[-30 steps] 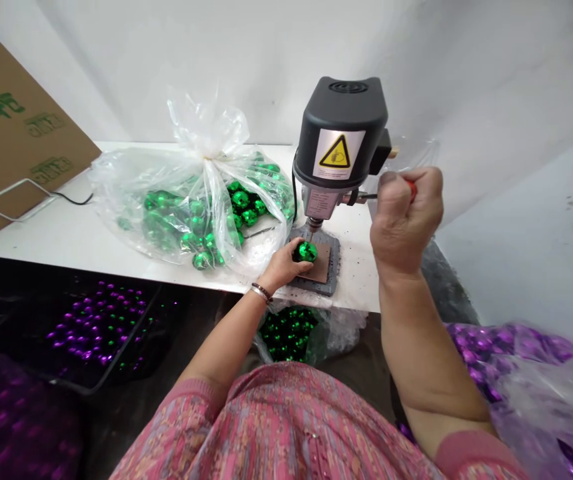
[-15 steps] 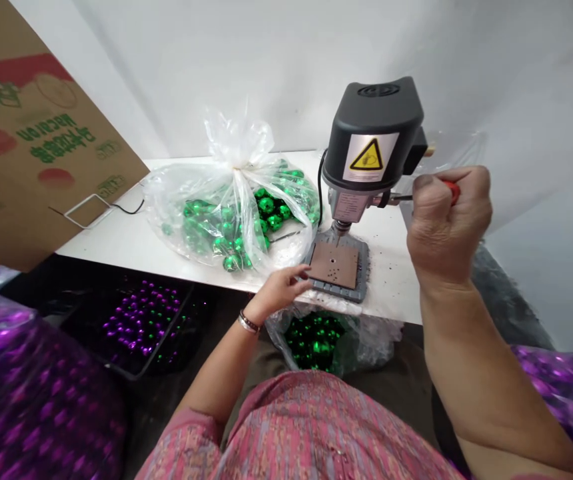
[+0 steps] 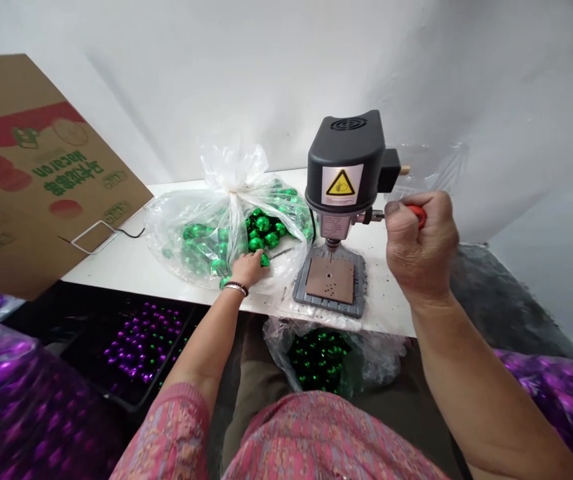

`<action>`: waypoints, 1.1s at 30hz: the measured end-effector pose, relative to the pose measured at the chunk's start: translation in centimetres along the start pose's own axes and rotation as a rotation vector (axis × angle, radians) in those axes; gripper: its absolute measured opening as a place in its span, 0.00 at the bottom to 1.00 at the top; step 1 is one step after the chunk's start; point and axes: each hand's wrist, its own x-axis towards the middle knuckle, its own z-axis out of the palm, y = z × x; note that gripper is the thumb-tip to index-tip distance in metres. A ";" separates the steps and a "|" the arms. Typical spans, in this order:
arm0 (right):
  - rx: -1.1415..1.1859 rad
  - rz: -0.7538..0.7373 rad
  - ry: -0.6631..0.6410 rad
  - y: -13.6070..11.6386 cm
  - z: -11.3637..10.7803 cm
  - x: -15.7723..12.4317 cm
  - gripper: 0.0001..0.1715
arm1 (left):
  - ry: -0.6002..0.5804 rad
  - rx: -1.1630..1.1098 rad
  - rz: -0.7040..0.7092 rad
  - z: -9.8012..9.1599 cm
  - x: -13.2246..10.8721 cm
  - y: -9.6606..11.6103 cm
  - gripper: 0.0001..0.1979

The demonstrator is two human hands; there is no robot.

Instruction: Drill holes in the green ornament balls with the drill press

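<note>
Working at a white table point(image 3: 116, 263), a person reaches with an open left hand point(image 3: 249, 269), fingers spread and pressed down on shiny green baubles point(image 3: 261, 225) heaped in a knotted clear plastic bag point(image 3: 231, 177); whether one is gripped cannot be told. The right hand point(image 3: 419, 247) closes around the red handle point(image 3: 418, 215) of the feed lever on a black bench drill point(image 3: 344, 180), which stands near the table's front edge. A yellow triangular warning label point(image 3: 340, 183) marks its head, and a brown pad point(image 3: 330, 280) dotted with small holes lies on its grey base point(image 3: 329, 305). A cardboard box point(image 3: 31, 173) at the table's left end bears green upside-down lettering, unreadable here. Below the front edge, a black tray point(image 3: 144, 347) holds purple and green baubles, beside a plastic bag of green baubles point(image 3: 319, 360).
</note>
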 end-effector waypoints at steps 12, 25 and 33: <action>-0.011 0.027 -0.008 -0.1 0.2 0.2 0.12 | -0.404 -1.876 0.171 2.0 -7.4 5.7 0.36; -0.128 0.417 -0.203 -2.1 1.4 7.6 0.24 | -0.071 -1.182 0.296 4.3 -6.7 7.2 0.29; -0.072 0.441 -0.166 -1.9 1.6 7.4 0.23 | 0.174 -0.647 0.260 3.9 -5.7 7.5 0.29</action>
